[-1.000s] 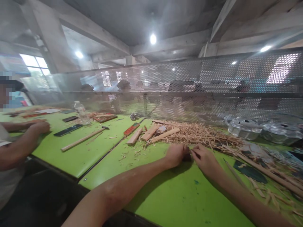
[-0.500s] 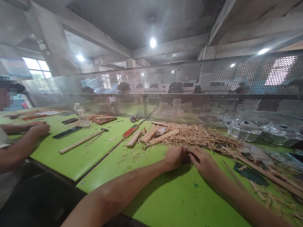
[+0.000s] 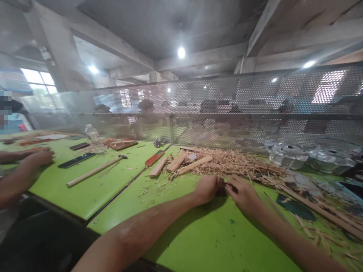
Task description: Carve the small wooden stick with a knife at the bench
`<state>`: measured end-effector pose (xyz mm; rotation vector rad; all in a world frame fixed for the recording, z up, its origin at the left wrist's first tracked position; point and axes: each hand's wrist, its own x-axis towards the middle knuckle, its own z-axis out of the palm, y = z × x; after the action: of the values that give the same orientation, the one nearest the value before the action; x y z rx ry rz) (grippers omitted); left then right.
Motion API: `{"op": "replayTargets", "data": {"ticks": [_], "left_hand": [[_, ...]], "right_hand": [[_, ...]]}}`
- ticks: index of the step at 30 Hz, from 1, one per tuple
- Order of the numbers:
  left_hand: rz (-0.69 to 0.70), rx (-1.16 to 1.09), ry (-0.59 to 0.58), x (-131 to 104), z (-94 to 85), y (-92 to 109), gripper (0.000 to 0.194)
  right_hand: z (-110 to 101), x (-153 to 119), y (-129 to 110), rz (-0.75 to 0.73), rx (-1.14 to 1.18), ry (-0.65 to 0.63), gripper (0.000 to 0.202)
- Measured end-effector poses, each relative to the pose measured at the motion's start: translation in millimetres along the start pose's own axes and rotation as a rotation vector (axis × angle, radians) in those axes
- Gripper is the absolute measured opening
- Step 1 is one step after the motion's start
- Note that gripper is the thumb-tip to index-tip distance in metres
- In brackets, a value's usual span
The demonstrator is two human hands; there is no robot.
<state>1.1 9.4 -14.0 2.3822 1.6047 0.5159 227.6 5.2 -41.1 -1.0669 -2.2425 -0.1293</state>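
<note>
Left hand: the left hand (image 3: 208,187) is curled up, and it looks like it grips a small dark thing (image 3: 222,191). I can't tell what it is.
Right hand: the right hand (image 3: 244,190) has bent fingers close to that thing. I can't tell if they pinch it.
Dark thing: it is low over the green table (image 3: 198,234), between the hands.
Good way: hold it snug with the left, use light right fingertips, rest both wrists, and go slow so it won't slip.
Clock: the hands are the middle, and 12 is straight ahead.
Flat pale wood pieces (image 3: 177,162): three, at 10 to 11.
Flat red block (image 3: 154,158): one, at 10.
Hammer with a long pale wooden handle (image 3: 95,172): one, at 9.
Clear plastic bottle (image 3: 93,138): one, near 10.
Shiny clear round tubs (image 3: 287,155): two, at 2.
Dark green flat piece (image 3: 296,207): one, near 4.
Curly tan wood shavings (image 3: 235,160): too many to count, around 12 to 1.
</note>
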Motion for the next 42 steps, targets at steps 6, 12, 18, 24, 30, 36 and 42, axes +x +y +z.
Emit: {"op": "replayTargets", "data": {"ticks": [6,12,18,24,30,36,42], "left_hand": [[-0.052,0.011,-0.033,-3,-4.1,4,0.035],[-0.063,-0.021,-0.029,-7,-9.0,7,0.041],[-0.081,-0.025,-0.018,-12,-13.2,12,0.037],[-0.061,0.003,-0.018,-12,-12.1,10,0.042],[-0.053,-0.008,-0.008,-12,-7.2,6,0.04],[-0.06,-0.028,0.0,-12,-6.7,6,0.043],[-0.069,-0.016,-0.014,-14,-12.9,11,0.045]], "right_hand": [[-2,1,7,0.023,-0.023,0.012,0.032],[1,0,-1,0.05,-0.006,-0.037,0.028],[-5,0,-2,0.062,0.014,-0.065,0.03],[-4,3,-2,0.053,-0.006,-0.051,0.029],[-11,0,-2,0.076,0.018,-0.064,0.03],[-12,1,-6,0.122,0.022,-0.091,0.028],[-15,1,-4,0.106,0.054,-0.097,0.033]]}}
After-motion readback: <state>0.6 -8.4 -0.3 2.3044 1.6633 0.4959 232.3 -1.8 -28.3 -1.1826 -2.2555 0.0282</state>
